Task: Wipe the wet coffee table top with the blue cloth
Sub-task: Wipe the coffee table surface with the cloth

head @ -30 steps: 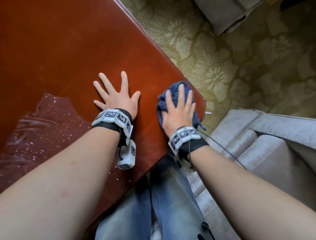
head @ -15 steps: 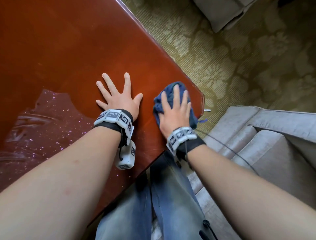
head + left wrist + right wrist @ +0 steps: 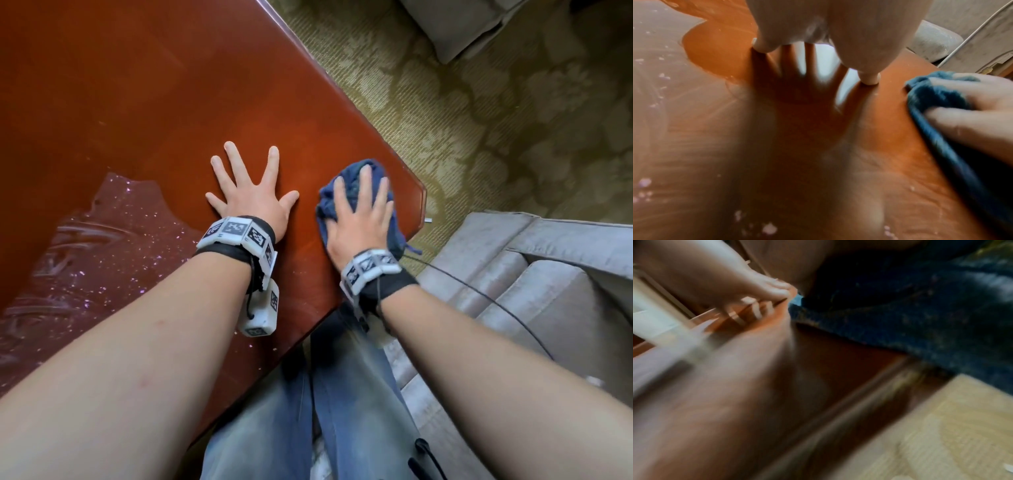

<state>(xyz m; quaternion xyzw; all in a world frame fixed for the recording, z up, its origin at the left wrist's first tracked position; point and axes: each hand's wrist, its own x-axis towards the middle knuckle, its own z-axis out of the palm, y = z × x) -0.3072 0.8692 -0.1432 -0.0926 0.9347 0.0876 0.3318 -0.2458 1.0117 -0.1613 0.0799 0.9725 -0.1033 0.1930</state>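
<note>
The glossy red-brown coffee table top (image 3: 144, 102) fills the upper left of the head view. A wet patch (image 3: 102, 246) with bright specks lies at its left near edge. The bunched blue cloth (image 3: 346, 174) sits near the table's right corner. My right hand (image 3: 361, 219) lies flat on it, fingers straight, pressing it onto the wood. Beside it, my left hand (image 3: 250, 195) rests palm down on dry wood with fingers spread. The left wrist view shows the blue cloth (image 3: 937, 97) under the right hand's fingers (image 3: 966, 120). The right wrist view is blurred, with the blue cloth (image 3: 920, 313) at upper right.
The table corner (image 3: 419, 202) is just right of the cloth. A grey sofa (image 3: 534, 274) stands at the lower right, close to the table. Green patterned carpet (image 3: 479, 113) lies beyond the table edge. My jeans-clad legs (image 3: 308, 428) sit under the near edge.
My right hand has slid the blue cloth slightly left, away from the table corner and toward my left hand. The left hand has stayed flat in place.
</note>
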